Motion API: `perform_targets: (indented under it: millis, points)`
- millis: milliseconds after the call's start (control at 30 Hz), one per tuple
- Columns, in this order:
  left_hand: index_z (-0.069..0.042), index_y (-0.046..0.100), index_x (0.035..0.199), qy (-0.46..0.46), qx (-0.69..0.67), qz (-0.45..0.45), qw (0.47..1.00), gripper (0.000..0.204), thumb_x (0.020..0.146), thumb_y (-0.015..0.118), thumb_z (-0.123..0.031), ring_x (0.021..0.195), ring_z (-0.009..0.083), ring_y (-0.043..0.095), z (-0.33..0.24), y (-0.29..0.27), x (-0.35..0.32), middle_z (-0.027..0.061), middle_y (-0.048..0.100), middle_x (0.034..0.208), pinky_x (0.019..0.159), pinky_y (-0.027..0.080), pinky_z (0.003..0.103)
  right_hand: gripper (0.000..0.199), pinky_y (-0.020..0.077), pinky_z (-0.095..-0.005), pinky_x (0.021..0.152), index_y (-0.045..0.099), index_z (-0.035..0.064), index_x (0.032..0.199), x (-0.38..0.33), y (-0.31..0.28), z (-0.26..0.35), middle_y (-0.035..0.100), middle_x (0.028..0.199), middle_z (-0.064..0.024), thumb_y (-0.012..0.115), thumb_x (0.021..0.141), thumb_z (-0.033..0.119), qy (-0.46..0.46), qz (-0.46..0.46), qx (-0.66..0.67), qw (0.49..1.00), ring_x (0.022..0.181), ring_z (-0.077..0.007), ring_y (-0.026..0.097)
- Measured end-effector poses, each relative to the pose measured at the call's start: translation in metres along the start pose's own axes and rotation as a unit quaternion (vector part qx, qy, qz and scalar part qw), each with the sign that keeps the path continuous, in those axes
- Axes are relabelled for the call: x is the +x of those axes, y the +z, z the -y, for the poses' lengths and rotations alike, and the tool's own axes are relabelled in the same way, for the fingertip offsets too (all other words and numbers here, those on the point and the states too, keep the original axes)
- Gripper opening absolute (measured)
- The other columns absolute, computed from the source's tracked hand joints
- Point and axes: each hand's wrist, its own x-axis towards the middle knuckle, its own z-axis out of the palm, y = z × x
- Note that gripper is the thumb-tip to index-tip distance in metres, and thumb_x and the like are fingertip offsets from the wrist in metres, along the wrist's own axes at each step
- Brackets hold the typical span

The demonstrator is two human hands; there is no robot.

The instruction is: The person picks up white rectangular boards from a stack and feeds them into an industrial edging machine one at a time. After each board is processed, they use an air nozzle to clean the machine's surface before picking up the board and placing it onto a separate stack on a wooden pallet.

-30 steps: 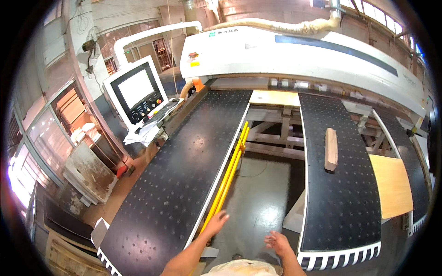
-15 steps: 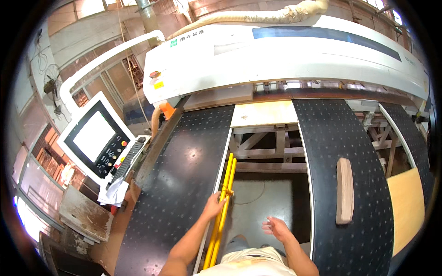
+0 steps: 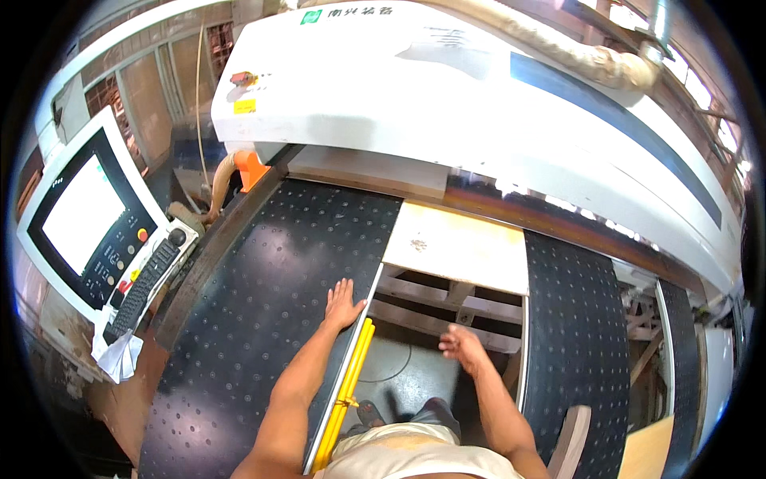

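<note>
My left hand (image 3: 345, 305) lies flat on the black dimpled table panel (image 3: 263, 319), near its metal edge, with the fingers stretched out. Just below it, two yellow bars (image 3: 348, 391) run side by side along that edge; the hand is apart from them. Over the gap between the panels hangs my right hand (image 3: 463, 345), its fingers loosely bent and apart, nothing visible in them. Beyond both hands, a pale wooden board (image 3: 459, 246) with a small pile of bits on it bridges the gap.
A large white machine housing (image 3: 359, 96) spans the far side. To the left stands a control screen (image 3: 88, 215) with a keyboard (image 3: 144, 287). A second dimpled panel (image 3: 574, 319) lies right, with a wooden piece (image 3: 570, 443) near its front. Frame beams cross under the gap.
My left hand has let go of the yellow bars and moved onto the black panel. My right hand has moved forward over the gap. The view has shifted closer to the machine.
</note>
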Motion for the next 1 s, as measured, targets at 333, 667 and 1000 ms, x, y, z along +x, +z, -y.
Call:
perform_targets:
  millis: [333, 667, 1000]
  points:
    - [-0.004, 0.032, 0.152, -0.078, 0.102, -0.089, 0.988, 0.079, 0.095, 0.049, -0.056, 0.15, 0.0315, 0.02, -0.027, 0.011, 0.078, 0.0161, 0.027, 0.16, 0.12, 0.01, 0.055, 0.071, 0.0486, -0.0457, 0.094, 0.04, -0.0045, 0.142, 0.423, -0.033, 0.221, 0.062, 0.121, -0.0299, 0.067, 0.09, 0.036, -0.314, -0.25, -0.451, 0.797, 0.111, -0.0418, 0.062]
    - [-0.008, 0.038, 0.149, -0.12, 0.107, -0.057, 0.985, 0.075, 0.092, 0.055, -0.054, 0.148, 0.031, 0.025, -0.037, -0.005, 0.088, 0.0127, 0.031, 0.158, 0.119, 0.014, 0.056, 0.072, 0.0372, -0.0437, 0.109, 0.038, -0.0015, 0.144, 0.592, 0.019, 0.282, 0.046, 0.145, -0.0214, 0.067, 0.09, 0.035, -0.413, -0.212, -0.272, 0.843, 0.133, -0.0349, 0.046]
    - [-0.008, 0.039, 0.148, -0.134, 0.105, -0.044, 0.984, 0.076, 0.092, 0.054, -0.055, 0.148, 0.0319, 0.025, -0.035, -0.008, 0.092, 0.014, 0.031, 0.158, 0.119, 0.012, 0.055, 0.05, 0.0453, -0.0478, 0.104, 0.051, 0.0046, 0.133, 0.57, 0.01, 0.302, 0.057, 0.132, -0.0129, 0.053, 0.098, 0.04, -0.134, -0.087, 0.242, 0.957, 0.121, -0.0292, 0.056]
